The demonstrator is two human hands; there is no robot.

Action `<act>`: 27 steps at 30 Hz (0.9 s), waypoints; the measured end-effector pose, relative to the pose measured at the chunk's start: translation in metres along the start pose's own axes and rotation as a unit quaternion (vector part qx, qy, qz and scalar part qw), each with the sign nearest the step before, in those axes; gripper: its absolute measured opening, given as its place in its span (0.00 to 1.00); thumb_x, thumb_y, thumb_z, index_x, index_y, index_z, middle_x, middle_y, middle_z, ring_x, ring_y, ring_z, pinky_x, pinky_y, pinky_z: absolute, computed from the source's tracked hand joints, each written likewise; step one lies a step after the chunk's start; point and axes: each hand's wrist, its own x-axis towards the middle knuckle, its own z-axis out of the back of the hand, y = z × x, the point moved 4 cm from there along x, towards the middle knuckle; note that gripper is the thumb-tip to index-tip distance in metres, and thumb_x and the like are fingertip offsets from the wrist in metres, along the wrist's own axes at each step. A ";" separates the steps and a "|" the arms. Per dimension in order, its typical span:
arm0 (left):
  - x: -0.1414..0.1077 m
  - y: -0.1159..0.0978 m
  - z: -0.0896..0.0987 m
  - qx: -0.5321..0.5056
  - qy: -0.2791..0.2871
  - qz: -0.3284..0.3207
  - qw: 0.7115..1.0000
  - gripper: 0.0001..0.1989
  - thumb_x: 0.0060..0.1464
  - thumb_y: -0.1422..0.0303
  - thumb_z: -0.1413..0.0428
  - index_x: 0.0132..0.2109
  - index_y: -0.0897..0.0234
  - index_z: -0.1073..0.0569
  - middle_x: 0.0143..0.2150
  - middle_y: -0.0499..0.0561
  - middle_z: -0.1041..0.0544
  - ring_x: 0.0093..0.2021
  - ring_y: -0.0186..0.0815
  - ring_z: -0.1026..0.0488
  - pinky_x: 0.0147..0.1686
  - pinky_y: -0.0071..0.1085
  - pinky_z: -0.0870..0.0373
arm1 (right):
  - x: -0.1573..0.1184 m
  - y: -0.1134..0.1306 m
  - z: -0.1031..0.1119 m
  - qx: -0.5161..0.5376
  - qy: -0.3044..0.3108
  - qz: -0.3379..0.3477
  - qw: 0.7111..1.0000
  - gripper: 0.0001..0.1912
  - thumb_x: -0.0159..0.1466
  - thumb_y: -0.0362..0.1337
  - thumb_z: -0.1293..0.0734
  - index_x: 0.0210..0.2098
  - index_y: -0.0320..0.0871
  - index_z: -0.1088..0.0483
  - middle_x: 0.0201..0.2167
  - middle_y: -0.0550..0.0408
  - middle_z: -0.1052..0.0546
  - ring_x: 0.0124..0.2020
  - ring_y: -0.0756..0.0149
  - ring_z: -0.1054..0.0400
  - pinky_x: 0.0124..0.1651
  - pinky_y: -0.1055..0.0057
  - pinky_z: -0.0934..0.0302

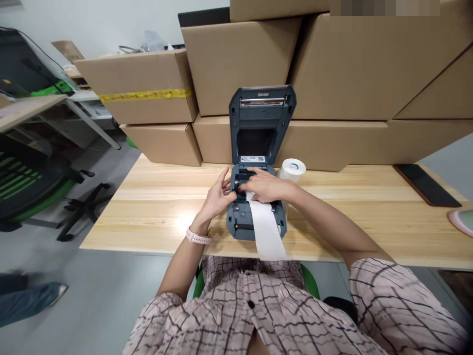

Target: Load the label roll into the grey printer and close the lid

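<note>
A dark grey label printer stands on the wooden table with its lid raised. My left hand rests against the printer's left side, fingers apart, thumb at the edge of the inner bay. Over the bay lies my right hand, its fingers spread and reaching inside onto the paper roll, which is mostly hidden beneath it. A white paper strip comes out from under that hand and hangs past the table's front edge. Just right of the printer stands a white roll.
Cardboard boxes are stacked along the back of the wooden table. A dark flat device lies at the right, near a pink-rimmed object. An office chair and a person's leg are at the left.
</note>
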 end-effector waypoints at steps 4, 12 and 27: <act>0.000 0.001 0.001 0.000 0.003 -0.002 1.000 0.54 0.47 0.72 0.38 0.78 0.62 0.53 0.72 0.69 0.35 0.62 0.48 0.24 0.59 0.44 0.27 | -0.011 -0.016 0.012 0.107 -0.022 0.054 0.992 0.25 0.64 0.33 0.29 0.60 0.41 0.28 0.53 0.45 0.20 0.57 0.53 0.29 0.68 0.51 0.44; -0.003 0.000 -0.001 0.002 0.006 -0.007 1.000 0.52 0.51 0.71 0.38 0.78 0.62 0.54 0.74 0.69 0.37 0.65 0.47 0.26 0.63 0.44 0.29 | -0.132 -0.066 0.018 0.523 -0.219 0.211 0.796 0.20 0.55 0.44 0.18 0.42 0.47 0.25 0.37 0.54 0.20 0.39 0.63 0.25 0.42 0.65 0.31; -0.001 0.001 -0.002 0.035 0.005 -0.018 0.999 0.51 0.51 0.71 0.40 0.78 0.63 0.53 0.72 0.67 0.33 0.67 0.48 0.29 0.67 0.50 0.35 | -0.169 -0.130 -0.089 0.521 -0.249 -0.195 0.793 0.36 0.53 0.48 0.19 0.59 0.52 0.28 0.62 0.47 0.24 0.65 0.47 0.32 0.68 0.46 0.38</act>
